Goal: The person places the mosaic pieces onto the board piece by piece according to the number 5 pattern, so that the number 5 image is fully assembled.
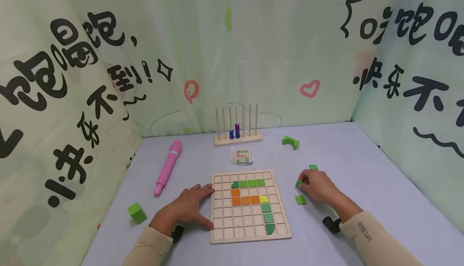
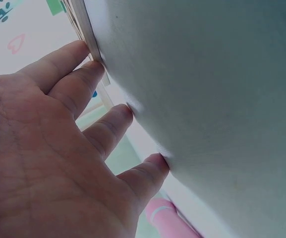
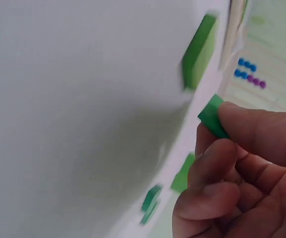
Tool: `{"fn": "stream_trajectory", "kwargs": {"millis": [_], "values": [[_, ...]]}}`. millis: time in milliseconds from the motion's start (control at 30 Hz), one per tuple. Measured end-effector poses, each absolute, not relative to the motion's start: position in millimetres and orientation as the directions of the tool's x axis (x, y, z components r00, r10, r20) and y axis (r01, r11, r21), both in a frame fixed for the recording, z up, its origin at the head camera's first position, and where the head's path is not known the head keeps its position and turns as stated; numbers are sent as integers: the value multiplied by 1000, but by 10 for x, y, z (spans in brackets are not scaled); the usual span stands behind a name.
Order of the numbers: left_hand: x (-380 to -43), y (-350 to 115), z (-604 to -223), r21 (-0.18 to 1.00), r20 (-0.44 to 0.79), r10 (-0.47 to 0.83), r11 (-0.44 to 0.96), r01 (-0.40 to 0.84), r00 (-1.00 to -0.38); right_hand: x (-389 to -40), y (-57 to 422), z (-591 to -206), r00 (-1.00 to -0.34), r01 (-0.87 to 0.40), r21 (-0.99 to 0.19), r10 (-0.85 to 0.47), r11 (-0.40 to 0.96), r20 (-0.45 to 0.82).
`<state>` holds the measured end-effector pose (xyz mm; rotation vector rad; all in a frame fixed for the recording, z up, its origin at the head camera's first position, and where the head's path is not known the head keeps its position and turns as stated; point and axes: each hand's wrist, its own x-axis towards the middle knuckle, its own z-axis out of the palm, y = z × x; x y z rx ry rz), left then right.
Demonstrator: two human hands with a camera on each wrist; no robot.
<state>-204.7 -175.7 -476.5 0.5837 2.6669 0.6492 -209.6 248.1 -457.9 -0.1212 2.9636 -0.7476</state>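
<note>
A wooden grid board (image 1: 222, 212) lies on the table, with green, orange and yellow tiles set in some of its cells. My left hand (image 1: 188, 205) touches the board's left edge with fingers spread; in the left wrist view two fingertips meet the board's side. To the right of the board, my right hand (image 1: 317, 184) pinches a small green tile (image 3: 212, 116) between thumb and fingers. Nearer the table's front, below that hand, lies a light green tile (image 1: 301, 200). Just behind the hand, another green tile (image 1: 313, 167) shows partly.
Behind the board lie a printed pattern card (image 1: 241, 156) and a peg stand (image 1: 221, 141) with blue and purple beads. A green arch block (image 1: 291, 142) is at the back right. On the left are a pink microphone-shaped toy (image 1: 168, 169) and a green cube (image 1: 137, 213).
</note>
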Motion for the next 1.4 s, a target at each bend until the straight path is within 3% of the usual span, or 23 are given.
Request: {"fn": "stream_trajectory", "kwargs": {"millis": [333, 533, 733, 1133, 1400], "values": [[-2039, -1750, -4734, 479, -229, 445, 826, 298, -866, -1850, 1951, -4546, -954, -178, -644, -290, 744, -71], [-2026, -1747, -4732, 483, -225, 446, 823, 299, -866, -1687, 1693, -4505, -886, -298, -675, -459, 675, -67], [-2036, -1750, -4749, 481, -222, 446, 824, 300, -867, -1596, 1566, -4533, -823, -340, -707, -560, 620, -95], [-2032, -1739, -4764, 483, -239, 437, 828, 285, -867, -1506, 1467, -4592, -782, -350, -711, -608, 610, -137], [-2030, -1744, -4752, 485, -230, 442, 824, 292, -867, -1459, 1416, -4588, -790, -404, -631, -600, 662, -124]]}}
